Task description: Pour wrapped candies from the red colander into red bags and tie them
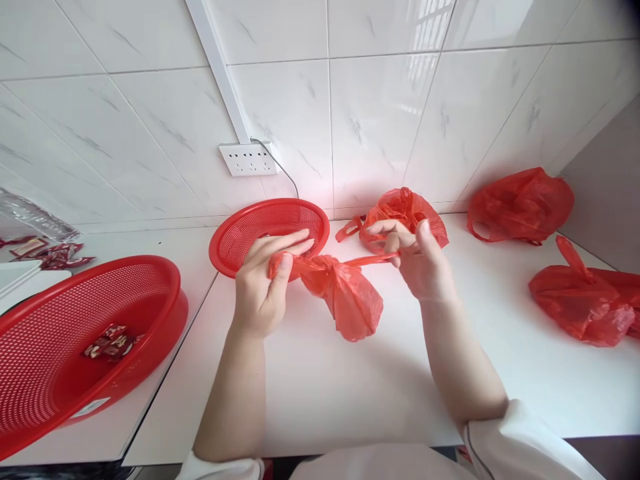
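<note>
Between my two hands hangs a red plastic bag (357, 303), its handles twisted together in a knot at the top. My left hand (263, 283) pinches one handle between thumb and fingers. The other handle is drawn out taut to the right, and my right hand (425, 263) grips its end with the fingertips. The lower part of the bag bulges a little above the white tabletop (325, 393); its contents are hidden. Behind my left hand stands a small red perforated basket (220, 257), partly covered by the fingers.
At left, a large red basket (170, 280) holds several small wrapped packets (113, 343). More red packets (60, 255) lie behind it. Other red bags rest near the wall (395, 207), at the back right (520, 203) and at right (583, 303). A power strip (249, 160) is on the tiled wall.
</note>
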A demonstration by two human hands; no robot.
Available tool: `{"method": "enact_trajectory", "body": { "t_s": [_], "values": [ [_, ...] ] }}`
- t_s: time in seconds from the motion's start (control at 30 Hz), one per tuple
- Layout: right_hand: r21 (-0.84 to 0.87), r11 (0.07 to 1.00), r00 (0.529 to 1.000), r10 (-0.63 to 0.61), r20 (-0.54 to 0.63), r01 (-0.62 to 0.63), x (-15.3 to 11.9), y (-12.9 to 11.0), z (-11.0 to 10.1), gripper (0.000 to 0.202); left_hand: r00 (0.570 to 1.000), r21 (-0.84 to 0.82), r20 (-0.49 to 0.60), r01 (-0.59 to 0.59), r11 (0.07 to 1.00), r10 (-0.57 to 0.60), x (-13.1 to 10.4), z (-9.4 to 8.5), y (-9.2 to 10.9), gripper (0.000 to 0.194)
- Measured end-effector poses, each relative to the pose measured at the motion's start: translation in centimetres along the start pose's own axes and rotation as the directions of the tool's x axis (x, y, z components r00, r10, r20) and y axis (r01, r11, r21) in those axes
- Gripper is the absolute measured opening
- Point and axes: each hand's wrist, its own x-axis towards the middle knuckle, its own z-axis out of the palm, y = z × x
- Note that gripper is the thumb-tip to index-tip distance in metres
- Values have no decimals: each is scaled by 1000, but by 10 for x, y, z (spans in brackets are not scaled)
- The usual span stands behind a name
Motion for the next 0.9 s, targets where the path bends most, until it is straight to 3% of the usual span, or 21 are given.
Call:
{"method": "enact_trajectory", "body": {
  "t_s": [0.13,0.27,0.33,0.37,0.43,0.5,0.57,0.67,0.77,0.9],
  "values": [
    [-125,991,948,-89,-306,53,0,-5,-31,68,998,53,-60,35,998,-32,2,-14,-3,34],
    [-192,976,793,-198,-576,104,-1,-5,-58,65,990,65,-122,74,995,-66,3,-19,-10,35],
    [-260,955,722,-279,-633,141,-2,-4,-65,63,991,67,-107,89,994,-81,3,-17,-12,35],
    [-292,945,713,-307,-630,149,-3,-3,-67,62,993,63,-64,103,993,-99,3,-15,-13,34],
    [-331,935,757,-309,-576,129,-4,-2,-69,60,986,57,61,151,987,-155,3,-12,-15,32],
    [-367,928,845,-245,-476,62,-6,-2,-69,59,957,59,179,220,974,-227,4,-10,-18,31],
    [-452,892,918,-161,-363,-22,-8,-4,-68,57,913,68,275,294,953,-301,4,-7,-22,29],
    [-630,775,985,-61,-160,-55,-11,-9,-62,45,838,83,400,371,925,-372,3,-2,-28,25],
    [-739,674,1000,-14,5,13,-13,-8,-45,24,779,144,485,377,915,-397,2,0,-30,22],
    [-775,619,970,87,227,126,-19,18,-6,34,798,202,407,397,895,-445,5,-5,-25,23]
  ]
}}
